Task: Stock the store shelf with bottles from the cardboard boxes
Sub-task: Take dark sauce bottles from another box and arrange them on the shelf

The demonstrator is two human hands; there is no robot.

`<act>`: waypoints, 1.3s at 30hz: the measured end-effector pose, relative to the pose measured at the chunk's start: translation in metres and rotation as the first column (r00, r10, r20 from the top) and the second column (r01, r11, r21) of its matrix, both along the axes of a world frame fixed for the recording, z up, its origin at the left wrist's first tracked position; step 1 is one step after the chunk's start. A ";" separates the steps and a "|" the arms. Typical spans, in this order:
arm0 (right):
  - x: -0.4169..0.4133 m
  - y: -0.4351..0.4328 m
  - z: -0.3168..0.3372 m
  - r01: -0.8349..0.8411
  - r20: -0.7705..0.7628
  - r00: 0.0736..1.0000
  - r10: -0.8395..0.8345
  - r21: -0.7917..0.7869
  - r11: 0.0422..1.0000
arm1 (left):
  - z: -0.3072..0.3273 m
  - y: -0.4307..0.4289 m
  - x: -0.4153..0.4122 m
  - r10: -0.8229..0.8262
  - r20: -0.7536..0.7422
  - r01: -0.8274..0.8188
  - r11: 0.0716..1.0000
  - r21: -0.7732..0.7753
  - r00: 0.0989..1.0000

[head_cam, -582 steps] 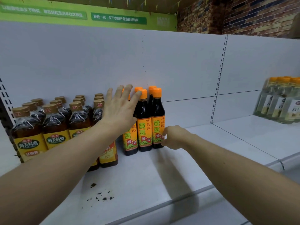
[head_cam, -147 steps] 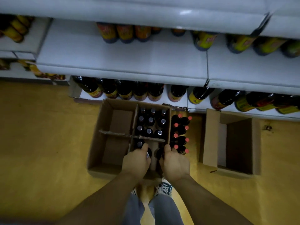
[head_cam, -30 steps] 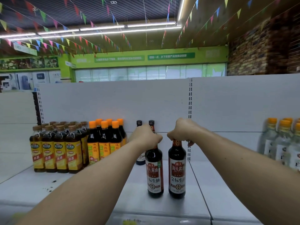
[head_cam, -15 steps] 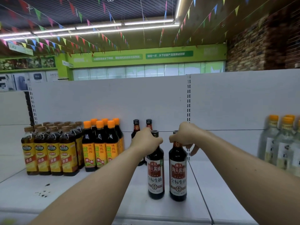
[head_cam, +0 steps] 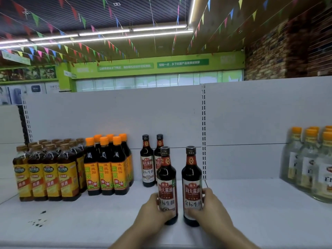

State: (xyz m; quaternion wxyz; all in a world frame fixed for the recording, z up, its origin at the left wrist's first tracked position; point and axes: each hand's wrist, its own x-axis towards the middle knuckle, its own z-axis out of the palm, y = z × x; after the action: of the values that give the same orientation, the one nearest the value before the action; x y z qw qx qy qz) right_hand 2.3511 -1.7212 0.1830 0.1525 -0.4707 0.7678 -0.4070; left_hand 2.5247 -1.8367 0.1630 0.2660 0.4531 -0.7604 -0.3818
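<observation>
Bottles of dark soy sauce are the matter in hand, two of them standing upright near the front of the white shelf (head_cam: 260, 209), side by side with a narrow gap between them. The left hand (head_cam: 154, 212) is wrapped around the lower body of the left front bottle (head_cam: 167, 186), fingers curled over the label, and the right hand (head_cam: 211, 209) is closed in the same way on the right front bottle (head_cam: 191, 184) — each hand grips its own bottle low down, close to the base, with the necks and caps free above. Both bottoms seem to rest on the shelf, though the hands hide part of each base. Straight behind, against the back panel (head_cam: 116, 119), stand two matching bottles (head_cam: 147, 162) in a pair, well apart from the front two. That is the relation that counts: the open run of shelf lies directly away from the hands, along the line of the forearms, and the long axis of each bottle is vertical, so the likely next move is a level push rearward until the front pair sits just ahead of the back pair. Neither hand is nearer; they are about level. The left bottle lines up roughly with the rear pair, the right one sits a little to the right of it. To the left stand the orange-capped bottles (head_cam: 107, 166) and the brown-capped bottles (head_cam: 46, 173); clear bottles (head_cam: 310, 159) stand far right. A low grip should keep the bottles from tipping as they slide — pushing higher up might rock them.
</observation>
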 end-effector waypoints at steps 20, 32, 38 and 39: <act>-0.055 -0.082 -0.021 0.030 -0.119 0.992 -0.037 -0.063 0.998 | -0.030 -0.064 -0.078 0.133 -0.077 -0.140 0.985 -0.098 0.988; -0.088 -0.148 -0.025 0.048 -0.089 0.995 -0.053 -0.054 0.997 | -0.033 -0.111 -0.116 0.161 -0.113 -0.179 0.968 -0.174 0.980; -0.093 -0.172 -0.024 0.074 -0.108 0.991 -0.079 -0.053 0.996 | -0.020 -0.124 -0.133 0.258 0.107 -0.222 0.938 -0.265 0.960; -0.095 -0.176 -0.024 0.077 -0.107 0.991 -0.082 -0.049 0.996 | -0.017 -0.125 -0.135 0.272 0.147 -0.224 0.934 -0.279 0.951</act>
State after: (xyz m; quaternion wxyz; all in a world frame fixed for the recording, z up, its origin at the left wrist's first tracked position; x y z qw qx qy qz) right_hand 2.2560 -1.8975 0.1586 0.0834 -0.4644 0.7840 -0.4035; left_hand 2.3899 -1.9618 0.1457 0.2978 0.5402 -0.7615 -0.1990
